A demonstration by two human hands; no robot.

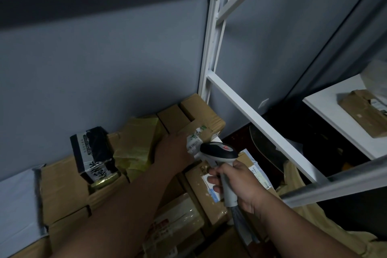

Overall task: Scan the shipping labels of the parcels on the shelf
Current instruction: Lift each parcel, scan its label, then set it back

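My right hand [240, 184] grips the grey handle of a barcode scanner [218, 153], whose black head points at a white shipping label [194, 142]. That label is on a brown cardboard parcel [206, 125] at the right end of the shelf. My left hand [173, 150] holds this parcel at its left side, fingers hidden behind it. Several more cardboard parcels fill the shelf, among them one with a white label [211, 190] under my right hand and a yellow-wrapped parcel [138, 142].
A black box with white lettering [92, 153] stands tilted at the left. A white shelf upright [211, 48] and diagonal brace [261, 127] run at the right. Another shelf [335, 115] at far right carries a cardboard parcel [362, 111]. A grey wall is behind.
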